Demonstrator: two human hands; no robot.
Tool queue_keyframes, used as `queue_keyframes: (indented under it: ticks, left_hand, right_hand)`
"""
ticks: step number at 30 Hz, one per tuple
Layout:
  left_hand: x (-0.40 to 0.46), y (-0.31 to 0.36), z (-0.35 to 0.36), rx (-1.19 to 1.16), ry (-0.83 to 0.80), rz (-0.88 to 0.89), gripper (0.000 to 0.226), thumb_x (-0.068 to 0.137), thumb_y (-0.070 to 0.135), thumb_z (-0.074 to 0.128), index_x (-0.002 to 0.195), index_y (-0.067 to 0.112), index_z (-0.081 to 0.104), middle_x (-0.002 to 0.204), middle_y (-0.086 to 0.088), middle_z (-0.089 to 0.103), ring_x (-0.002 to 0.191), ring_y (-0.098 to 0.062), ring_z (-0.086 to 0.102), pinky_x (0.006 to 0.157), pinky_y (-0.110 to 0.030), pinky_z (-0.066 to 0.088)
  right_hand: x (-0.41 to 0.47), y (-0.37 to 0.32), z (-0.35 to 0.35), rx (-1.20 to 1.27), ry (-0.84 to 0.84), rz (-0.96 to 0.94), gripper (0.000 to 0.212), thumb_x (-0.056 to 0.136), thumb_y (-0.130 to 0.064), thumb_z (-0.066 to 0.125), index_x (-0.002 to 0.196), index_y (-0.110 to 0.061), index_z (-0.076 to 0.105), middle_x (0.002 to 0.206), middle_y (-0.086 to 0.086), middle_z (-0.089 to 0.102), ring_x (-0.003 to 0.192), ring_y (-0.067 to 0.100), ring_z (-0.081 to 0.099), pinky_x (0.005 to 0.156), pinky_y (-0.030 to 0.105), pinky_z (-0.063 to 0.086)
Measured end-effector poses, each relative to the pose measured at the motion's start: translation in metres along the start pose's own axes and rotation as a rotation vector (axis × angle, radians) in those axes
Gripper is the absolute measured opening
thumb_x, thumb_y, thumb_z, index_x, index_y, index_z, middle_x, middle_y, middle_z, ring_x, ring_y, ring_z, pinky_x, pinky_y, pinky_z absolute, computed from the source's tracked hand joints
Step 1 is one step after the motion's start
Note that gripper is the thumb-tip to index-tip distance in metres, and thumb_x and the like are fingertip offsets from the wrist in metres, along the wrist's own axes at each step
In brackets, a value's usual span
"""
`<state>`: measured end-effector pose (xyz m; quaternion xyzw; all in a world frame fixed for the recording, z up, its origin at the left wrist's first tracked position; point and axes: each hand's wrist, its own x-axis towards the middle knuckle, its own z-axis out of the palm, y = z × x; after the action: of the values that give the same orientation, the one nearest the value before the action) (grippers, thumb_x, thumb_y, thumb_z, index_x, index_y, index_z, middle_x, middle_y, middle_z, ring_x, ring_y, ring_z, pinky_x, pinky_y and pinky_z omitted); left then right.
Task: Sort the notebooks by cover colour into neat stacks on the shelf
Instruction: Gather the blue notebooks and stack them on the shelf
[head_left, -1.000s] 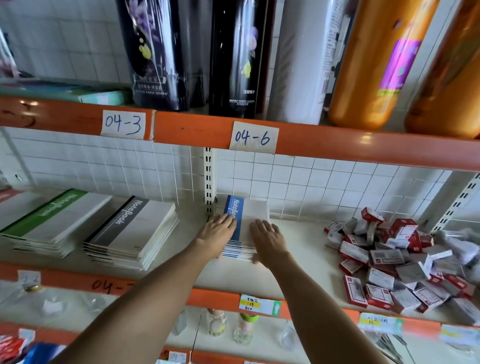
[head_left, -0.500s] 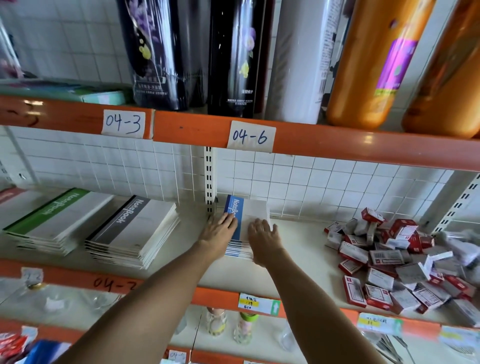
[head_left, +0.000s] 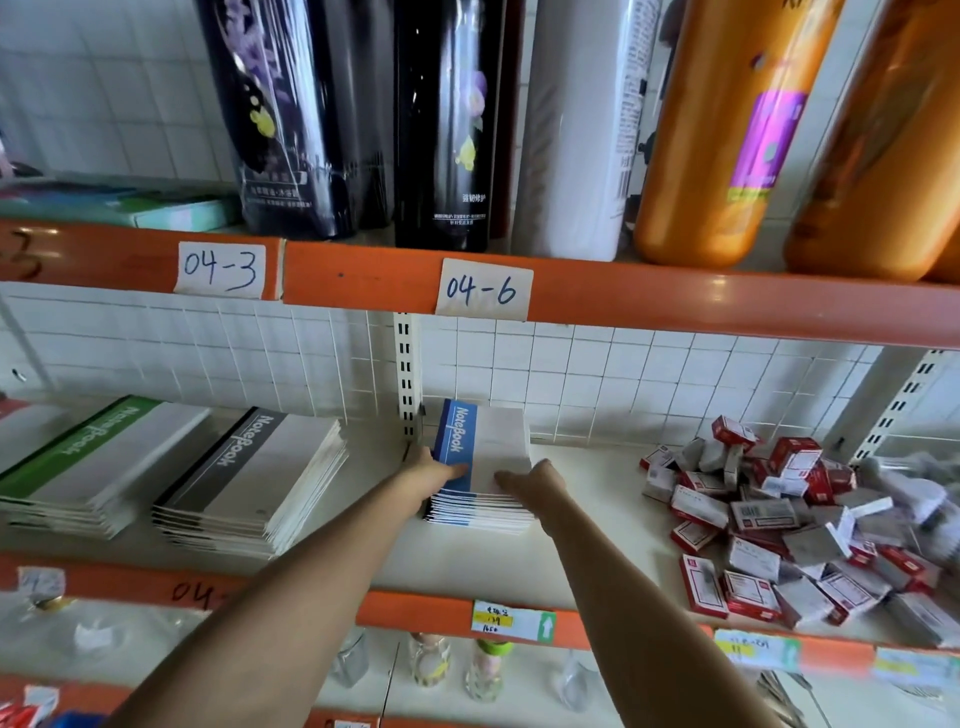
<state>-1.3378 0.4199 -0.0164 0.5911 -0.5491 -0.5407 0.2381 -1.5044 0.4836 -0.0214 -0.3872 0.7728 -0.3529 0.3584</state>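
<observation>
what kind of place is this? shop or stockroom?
Likely a small shop: orange shelves carry handwritten slot labels and price tags, with shampoo bottles above and stacked notebooks beside a heap of small red boxes.

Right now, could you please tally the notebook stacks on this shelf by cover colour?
Green stack: 1
Grey stack: 1
Blue stack: 1, with the left hand and right hand on it
Total: 3 stacks; a reddish cover at the far left edge is too cropped to count.

"NoteBook" on blue notebook (head_left: 457, 436), "04-6" shelf tag (head_left: 483, 289)
</observation>
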Motion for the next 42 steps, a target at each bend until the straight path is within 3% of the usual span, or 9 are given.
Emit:
queue_keyframes:
  ticks: [3,9,14,19,22,25,30,33,42]
  left_hand:
    - [0.004,-0.001,-0.003,-0.072,0.021,-0.078,0.072,0.075,0.022,0.086,0.128,0.008,0.04,0.12,-0.012,0.061,0.099,-0.031,0.064,0.086,-0.046,0.054]
    - [0.005,0.0,-0.005,-0.037,-0.031,-0.138,0.055,0.084,0.019,0.079,0.126,0.004,0.048,0.104,-0.012,0.064,0.081,-0.025,0.064,0.06,-0.034,0.05]
    - [0.001,-0.002,-0.009,-0.013,-0.037,-0.139,0.048,0.083,0.024,0.08,0.118,0.008,0.05,0.107,-0.013,0.064,0.087,-0.027,0.065,0.068,-0.037,0.054]
    - [-0.004,-0.012,-0.014,0.026,-0.043,-0.125,0.052,0.08,0.031,0.082,0.116,0.009,0.051,0.114,-0.011,0.065,0.105,-0.028,0.064,0.099,-0.046,0.05]
    - [-0.016,-0.014,-0.013,0.044,-0.041,-0.122,0.045,0.084,0.031,0.078,0.112,0.012,0.049,0.116,-0.01,0.062,0.108,-0.027,0.061,0.101,-0.043,0.048]
    - [-0.029,-0.018,-0.016,0.066,-0.043,-0.123,0.048,0.086,0.032,0.077,0.118,0.012,0.048,0.125,-0.01,0.06,0.114,-0.027,0.057,0.101,-0.042,0.047]
    - [-0.05,-0.028,-0.02,0.025,-0.043,-0.109,0.037,0.087,0.025,0.076,0.107,0.011,0.048,0.098,-0.005,0.06,0.1,-0.025,0.058,0.094,-0.039,0.05]
    - [-0.059,-0.031,-0.025,0.079,-0.044,-0.107,0.042,0.084,0.027,0.079,0.11,0.01,0.051,0.106,-0.006,0.062,0.102,-0.025,0.061,0.097,-0.04,0.051]
    - [-0.075,-0.045,-0.022,0.017,-0.057,-0.135,0.054,0.086,0.033,0.076,0.123,0.005,0.049,0.121,-0.004,0.058,0.111,-0.024,0.059,0.099,-0.038,0.05]
  right_hand:
    - [0.007,0.006,-0.001,0.108,-0.005,0.058,0.051,0.076,-0.033,0.081,0.11,-0.004,0.056,0.112,0.015,0.064,0.093,0.027,0.065,0.059,0.027,0.046]
    - [0.012,0.01,-0.002,0.07,-0.04,0.03,0.052,0.072,-0.036,0.084,0.105,-0.006,0.056,0.105,0.012,0.065,0.093,0.028,0.067,0.074,0.038,0.058]
    - [0.011,0.009,0.0,0.014,-0.04,0.053,0.059,0.069,-0.039,0.086,0.109,-0.002,0.063,0.104,0.014,0.068,0.09,0.028,0.068,0.074,0.037,0.06]
    - [0.0,0.003,-0.005,-0.007,-0.093,0.115,0.058,0.066,-0.037,0.09,0.103,-0.004,0.061,0.1,0.012,0.068,0.089,0.028,0.07,0.079,0.043,0.061]
    - [-0.01,0.006,-0.004,0.004,-0.112,0.124,0.06,0.065,-0.036,0.09,0.108,-0.003,0.063,0.102,0.014,0.07,0.089,0.028,0.071,0.08,0.044,0.061]
    - [-0.023,0.006,-0.006,-0.028,-0.143,0.103,0.056,0.072,-0.033,0.086,0.112,-0.002,0.063,0.106,0.015,0.07,0.088,0.026,0.069,0.074,0.035,0.059]
    - [-0.049,0.005,-0.007,-0.088,-0.178,0.073,0.046,0.081,-0.029,0.08,0.112,-0.002,0.061,0.101,0.014,0.067,0.078,0.02,0.065,0.066,0.03,0.056]
    - [-0.061,0.005,-0.008,-0.083,-0.208,0.085,0.045,0.082,-0.028,0.08,0.112,-0.002,0.06,0.089,0.01,0.064,0.069,0.018,0.063,0.068,0.033,0.059]
    - [-0.088,-0.009,-0.003,-0.284,-0.293,0.072,0.054,0.091,-0.03,0.069,0.129,0.003,0.048,0.117,0.022,0.064,0.105,0.039,0.066,0.092,0.051,0.054]
